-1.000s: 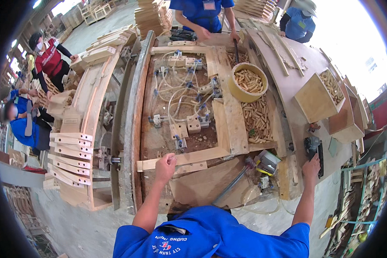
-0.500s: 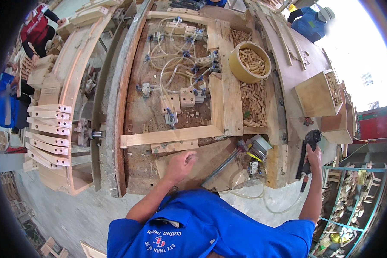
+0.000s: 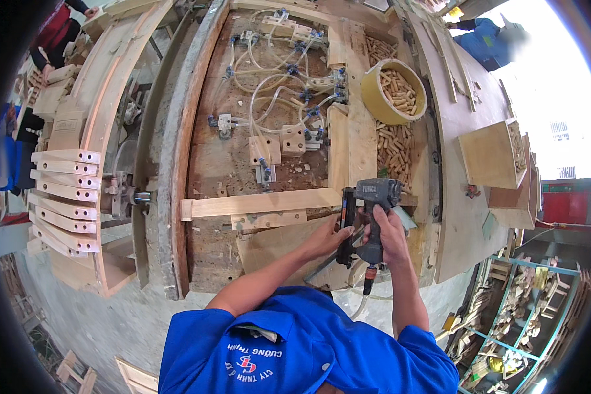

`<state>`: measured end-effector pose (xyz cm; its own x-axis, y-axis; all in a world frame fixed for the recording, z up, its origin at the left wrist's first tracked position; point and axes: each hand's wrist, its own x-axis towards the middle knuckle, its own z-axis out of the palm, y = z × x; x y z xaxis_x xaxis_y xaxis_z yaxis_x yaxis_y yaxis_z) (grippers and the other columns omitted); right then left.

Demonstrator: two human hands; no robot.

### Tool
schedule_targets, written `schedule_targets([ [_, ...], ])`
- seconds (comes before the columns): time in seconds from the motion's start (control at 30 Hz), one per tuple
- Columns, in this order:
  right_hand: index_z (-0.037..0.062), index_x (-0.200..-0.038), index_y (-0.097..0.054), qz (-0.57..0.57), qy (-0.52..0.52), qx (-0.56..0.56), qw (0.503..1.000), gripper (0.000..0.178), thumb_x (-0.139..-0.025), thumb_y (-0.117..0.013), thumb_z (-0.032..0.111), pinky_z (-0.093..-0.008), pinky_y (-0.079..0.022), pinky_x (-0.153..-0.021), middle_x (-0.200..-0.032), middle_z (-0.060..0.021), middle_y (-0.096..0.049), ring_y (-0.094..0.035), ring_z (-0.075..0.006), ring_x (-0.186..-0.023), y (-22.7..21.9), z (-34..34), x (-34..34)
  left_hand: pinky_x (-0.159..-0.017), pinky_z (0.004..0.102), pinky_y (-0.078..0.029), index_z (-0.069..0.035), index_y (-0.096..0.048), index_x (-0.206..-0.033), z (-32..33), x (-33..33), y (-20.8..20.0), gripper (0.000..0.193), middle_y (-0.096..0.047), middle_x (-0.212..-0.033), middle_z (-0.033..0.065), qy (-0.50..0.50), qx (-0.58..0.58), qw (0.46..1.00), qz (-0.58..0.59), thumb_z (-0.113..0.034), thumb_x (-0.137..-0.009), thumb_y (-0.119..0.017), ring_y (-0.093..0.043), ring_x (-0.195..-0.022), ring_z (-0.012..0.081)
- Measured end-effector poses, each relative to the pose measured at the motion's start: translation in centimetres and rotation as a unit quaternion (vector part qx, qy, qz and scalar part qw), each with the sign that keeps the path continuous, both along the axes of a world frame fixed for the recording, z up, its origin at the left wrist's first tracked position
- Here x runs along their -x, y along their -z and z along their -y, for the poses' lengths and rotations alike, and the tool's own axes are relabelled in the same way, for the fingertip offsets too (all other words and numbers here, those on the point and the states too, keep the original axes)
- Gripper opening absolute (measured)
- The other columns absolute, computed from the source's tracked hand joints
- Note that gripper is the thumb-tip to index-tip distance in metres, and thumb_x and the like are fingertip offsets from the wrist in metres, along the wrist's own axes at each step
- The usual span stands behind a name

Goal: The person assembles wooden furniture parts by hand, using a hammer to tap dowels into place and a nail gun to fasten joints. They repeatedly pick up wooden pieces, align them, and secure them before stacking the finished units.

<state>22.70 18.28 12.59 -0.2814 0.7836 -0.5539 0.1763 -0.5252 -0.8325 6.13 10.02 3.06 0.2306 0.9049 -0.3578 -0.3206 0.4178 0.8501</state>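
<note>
The bench [image 3: 207,246] spans the centre, bearing a pale rail [image 3: 262,204] across mid-frame and a yellow tub [image 3: 379,97] at upper right. Just right of centre, the nail gun [image 3: 377,192] is held two-handed: the right hand's [image 3: 392,235] fingers wrap its handle; the left hand's [image 3: 328,238] fingers, partly hidden, clasp its magazine. Small dowels [image 3: 398,90] fill the tub.

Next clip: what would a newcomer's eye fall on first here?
Probably the nail gun, right of centre, held in the right hand with the left hand against it. Next come the clear tubes looping beyond it, to its left; right of them sits a yellow tub of dowels.
</note>
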Motion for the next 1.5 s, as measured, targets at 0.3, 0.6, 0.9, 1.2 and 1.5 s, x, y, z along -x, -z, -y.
schedule_targets([
  [0.3, 0.0034, -0.124, -0.060, 0.060, -0.045, 0.014, 0.997, 0.031, -0.112, -0.061, 0.032, -0.0277, -0.053, -0.056, -0.106, -0.0037, -0.067, -0.059, -0.0085, -0.065, 1.2, -2.0, 2.7, -0.099, 0.0391, -0.054, -0.003, -0.045, -0.158, -0.5, -0.9, 4.4, 0.057, -0.070, -0.125, 0.0155, -0.047, -0.011, 0.998, -0.036, -0.025, -0.108, -0.062, -0.069, -0.108, 0.0232],
  [0.6, 0.0020, -0.126, -0.060, 0.088, -0.064, -0.025, 0.994, 0.035, -0.112, -0.060, 0.034, -0.0272, -0.053, -0.057, -0.106, -0.0039, -0.068, -0.060, -0.0081, -0.066, 1.2, -1.4, 3.7, -0.095, 0.0388, -0.054, -0.001, -0.048, -0.157, -0.8, -0.3, 3.7, 0.059, -0.072, -0.121, 0.0146, -0.041, -0.008, 0.997, -0.070, -0.031, -0.108, -0.064, -0.068, -0.107, 0.0222],
  [0.9, 0.0036, -0.126, -0.054, 0.127, -0.084, -0.036, 0.988, 0.029, -0.111, -0.061, 0.028, -0.0282, -0.051, -0.056, -0.097, -0.0035, -0.065, -0.058, -0.0088, -0.062, 1.5, -1.6, 3.4, -0.088, 0.0349, -0.055, -0.001, -0.050, -0.154, -0.7, 0.1, 2.3, 0.058, -0.071, -0.117, 0.0121, -0.044, -0.005, 0.999, -0.028, -0.034, -0.109, -0.066, -0.066, -0.101, 0.0183],
  [1.2, 0.0026, -0.115, -0.059, 0.154, -0.095, -0.063, 0.981, 0.028, -0.111, -0.061, 0.030, -0.0273, -0.050, -0.055, -0.079, -0.0019, -0.062, -0.057, -0.0094, -0.059, 0.5, -1.3, 4.7, -0.076, 0.0306, -0.053, -0.004, -0.045, -0.157, -0.7, -0.3, 3.0, 0.057, -0.068, -0.113, 0.0053, -0.055, -0.017, 0.990, 0.132, -0.031, -0.110, -0.064, -0.062, -0.090, 0.0122],
  [1.5, 0.0012, -0.131, -0.053, 0.155, -0.101, -0.057, 0.981, 0.032, -0.111, -0.059, 0.026, -0.0288, -0.050, -0.055, -0.099, -0.0070, -0.065, -0.057, -0.0098, -0.060, 0.4, -1.6, 3.9, -0.077, 0.0313, -0.053, -0.001, -0.043, -0.159, -0.8, -0.5, 2.0, 0.062, -0.068, -0.111, 0.0068, -0.081, -0.046, 0.982, 0.162, -0.031, -0.109, -0.065, -0.061, -0.090, 0.0115],
])
